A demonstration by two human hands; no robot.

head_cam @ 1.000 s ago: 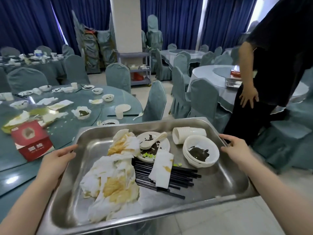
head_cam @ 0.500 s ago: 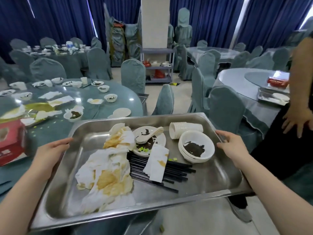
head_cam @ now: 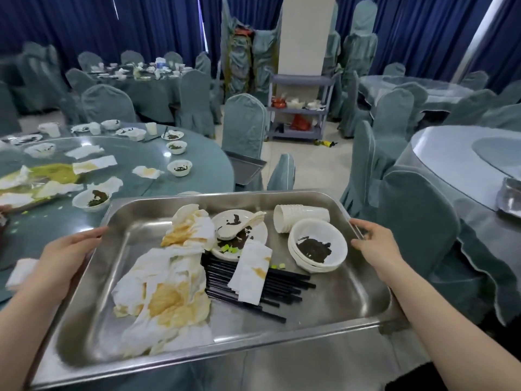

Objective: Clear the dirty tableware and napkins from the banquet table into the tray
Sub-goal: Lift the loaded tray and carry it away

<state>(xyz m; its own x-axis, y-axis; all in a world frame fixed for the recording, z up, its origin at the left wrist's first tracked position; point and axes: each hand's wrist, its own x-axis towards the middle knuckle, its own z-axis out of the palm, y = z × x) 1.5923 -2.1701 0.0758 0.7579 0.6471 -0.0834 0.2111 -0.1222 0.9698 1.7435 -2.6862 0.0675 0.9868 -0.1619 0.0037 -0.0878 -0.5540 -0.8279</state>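
I carry a steel tray (head_cam: 346, 314) in front of me. My left hand (head_cam: 63, 259) grips its left rim and my right hand (head_cam: 376, 246) grips its right rim. In the tray lie stained napkins (head_cam: 169, 294), black chopsticks (head_cam: 282, 286), a dirty plate (head_cam: 255, 235) with a white spoon (head_cam: 239, 227), stacked bowls (head_cam: 317, 246) and a lying stack of cups (head_cam: 300, 218). The round banquet table (head_cam: 208, 153) at the left still carries dirty bowls (head_cam: 179, 167), cups and soiled napkins (head_cam: 94, 163).
Covered chairs (head_cam: 244, 122) ring the table. A second tray (head_cam: 244, 169) rests on a chair at the table's right edge. A grey service cart (head_cam: 298, 108) stands by the white pillar (head_cam: 306, 35). Another round table (head_cam: 462, 165) is at the right.
The view has swung right along the table with the tray held in both hands. The person in black and the red box have left the view.
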